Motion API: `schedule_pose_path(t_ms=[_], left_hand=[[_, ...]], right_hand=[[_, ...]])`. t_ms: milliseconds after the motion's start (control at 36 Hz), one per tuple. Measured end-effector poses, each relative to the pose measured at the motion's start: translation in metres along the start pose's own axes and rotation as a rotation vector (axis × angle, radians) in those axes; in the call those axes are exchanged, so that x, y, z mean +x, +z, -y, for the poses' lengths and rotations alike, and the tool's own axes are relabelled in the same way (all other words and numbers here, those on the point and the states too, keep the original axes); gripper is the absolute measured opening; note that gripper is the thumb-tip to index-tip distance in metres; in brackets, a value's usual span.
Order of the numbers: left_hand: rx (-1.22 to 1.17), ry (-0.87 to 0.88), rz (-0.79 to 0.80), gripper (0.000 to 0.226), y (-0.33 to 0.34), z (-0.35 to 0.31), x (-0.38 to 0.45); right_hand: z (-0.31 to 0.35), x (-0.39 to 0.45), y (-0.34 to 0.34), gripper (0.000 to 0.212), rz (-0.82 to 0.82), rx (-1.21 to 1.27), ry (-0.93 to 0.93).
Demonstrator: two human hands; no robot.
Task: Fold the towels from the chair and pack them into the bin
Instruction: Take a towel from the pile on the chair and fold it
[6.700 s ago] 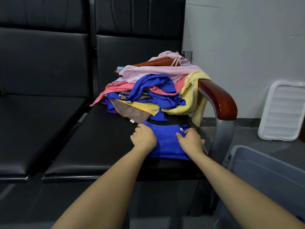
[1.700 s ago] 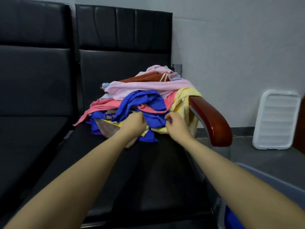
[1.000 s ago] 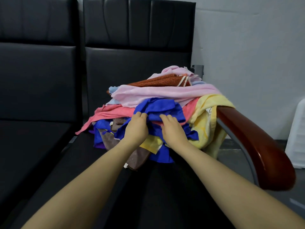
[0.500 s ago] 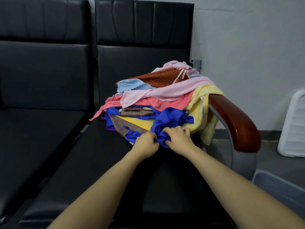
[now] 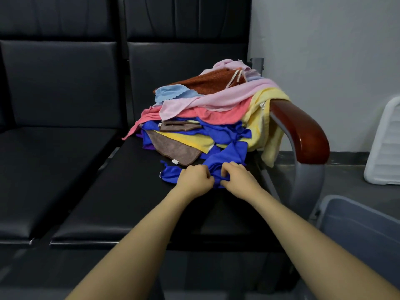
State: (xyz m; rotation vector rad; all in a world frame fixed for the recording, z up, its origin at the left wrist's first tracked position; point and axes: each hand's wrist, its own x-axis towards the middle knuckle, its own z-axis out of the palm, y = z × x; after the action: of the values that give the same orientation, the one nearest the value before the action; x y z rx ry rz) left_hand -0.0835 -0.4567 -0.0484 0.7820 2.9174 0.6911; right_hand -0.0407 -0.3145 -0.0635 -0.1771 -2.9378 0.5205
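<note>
Dragged forward off the heap since half a second ago: blue towel (image 5: 225, 161), now bunched on the black chair seat (image 5: 134, 208) in front of the pile of towels (image 5: 207, 118), one tail trailing back up under the yellow cloth. Left hand (image 5: 195, 179) and right hand (image 5: 237, 177) side by side, both with fingers curled into the crumpled fabric at its near edge. Looks light, limp and thin, microfibre by appearance, so likely to sag and cling rather than slip; no stiffness to hold a crease unaided. Best taken at two corners or along one hem, pulled taut and laid flat on the bare seat before folding. Grey bin (image 5: 359, 226) waiting low at right, beside the wooden armrest (image 5: 303, 131).
</note>
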Motion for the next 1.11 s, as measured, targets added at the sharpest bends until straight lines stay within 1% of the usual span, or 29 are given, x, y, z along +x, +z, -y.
schedule_pose_path(t_ms=[83, 139, 222, 278, 361, 389, 417, 444, 528, 556, 611, 667, 778, 861, 917, 972, 1056, 1111], left_hand=[[-0.006, -0.015, 0.007, 0.017, 0.000, 0.001, 0.000], [-0.020, -0.028, 0.010, 0.021, -0.001, 0.002, -0.002], [0.046, -0.028, -0.009, 0.021, -0.004, 0.003, -0.004], [0.130, 0.007, -0.119, 0.017, -0.006, 0.002, -0.005], [0.193, 0.090, -0.358, 0.017, -0.011, -0.004, -0.008], [0.185, 0.114, -0.402, 0.016, -0.013, -0.007, -0.009], [0.154, 0.127, -0.415, 0.014, -0.015, -0.011, -0.010], [0.085, 0.118, -0.397, 0.014, -0.017, -0.015, -0.011], [-0.177, 0.054, -0.260, 0.018, -0.024, -0.023, -0.015], [-0.217, 0.058, -0.240, 0.020, -0.026, -0.024, -0.016], [-0.198, 0.106, -0.210, 0.024, -0.030, -0.023, -0.018], [-0.127, 0.158, -0.173, 0.028, -0.036, -0.020, -0.021], [0.056, 0.199, -0.090, 0.024, -0.046, -0.013, -0.026], [0.135, 0.136, -0.040, 0.027, -0.051, -0.010, -0.030], [0.189, 0.064, -0.089, 0.018, -0.052, -0.009, -0.033], [0.202, -0.055, -0.164, 0.012, -0.052, -0.009, -0.036], [0.160, -0.256, -0.239, 0.024, -0.054, -0.008, -0.039], [0.138, -0.326, -0.268, 0.027, -0.056, -0.005, -0.039]], right_hand=[[0.004, -0.003, -0.004, 0.018, 0.039, 0.040, 0.035], [0.006, -0.006, -0.005, 0.016, 0.041, 0.092, 0.063], [0.007, -0.010, -0.007, 0.008, -0.012, 0.171, 0.104], [0.007, -0.011, -0.010, 0.008, -0.068, 0.220, 0.132], [0.015, -0.013, -0.017, 0.008, -0.191, 0.280, 0.178], [0.018, -0.014, -0.020, 0.008, -0.242, 0.315, 0.190], [0.022, -0.015, -0.023, 0.008, -0.290, 0.348, 0.192], [0.026, -0.015, -0.025, 0.009, -0.329, 0.377, 0.187], [0.033, -0.016, -0.032, 0.011, -0.422, 0.441, 0.161], [0.033, -0.016, -0.032, 0.011, -0.454, 0.452, 0.155], [0.030, -0.015, -0.033, 0.015, -0.506, 0.507, 0.179], [0.028, -0.016, -0.035, 0.020, -0.532, 0.560, 0.227], [0.021, -0.020, -0.042, 0.016, -0.584, 0.690, 0.290], [0.016, -0.022, -0.043, 0.014, -0.613, 0.718, 0.326], [0.015, -0.024, -0.043, 0.014, -0.603, 0.712, 0.343], [0.017, -0.028, -0.044, 0.013, -0.611, 0.688, 0.338], [0.017, -0.033, -0.050, 0.014, -0.653, 0.622, 0.314], [0.018, -0.035, -0.055, 0.016, -0.687, 0.593, 0.316]])
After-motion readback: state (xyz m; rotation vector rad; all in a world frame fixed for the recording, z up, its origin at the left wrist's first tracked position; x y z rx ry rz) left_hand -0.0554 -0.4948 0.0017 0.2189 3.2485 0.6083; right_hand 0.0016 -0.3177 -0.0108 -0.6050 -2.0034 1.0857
